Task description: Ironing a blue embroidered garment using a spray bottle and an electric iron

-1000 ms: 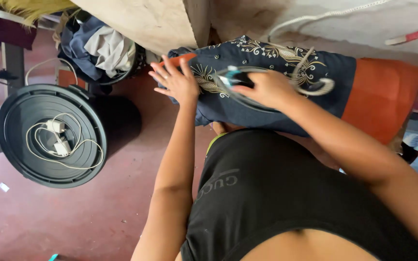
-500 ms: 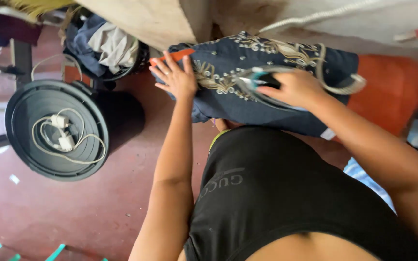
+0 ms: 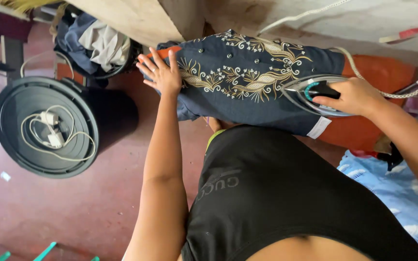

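Note:
A dark blue garment [image 3: 247, 96] with gold embroidery lies spread over an orange ironing board [image 3: 393, 77]. My left hand [image 3: 163, 72] rests flat, fingers apart, on the garment's left end. My right hand [image 3: 351, 96] grips the handle of a grey electric iron [image 3: 310, 94], which sits on the garment's right part. The iron's braided cord [image 3: 393, 92] loops away to the right.
A dark round barrel lid [image 3: 30, 145] with a white charger and cable [image 3: 49, 135] on it stands at left. A basket of clothes [image 3: 97, 43] sits behind it. Blue patterned cloth [image 3: 393, 183] lies at lower right. My black shirt [image 3: 286, 198] fills the foreground.
My right hand has slid the iron to the right across the garment, uncovering more embroidery. My left hand stays pressed on the left end.

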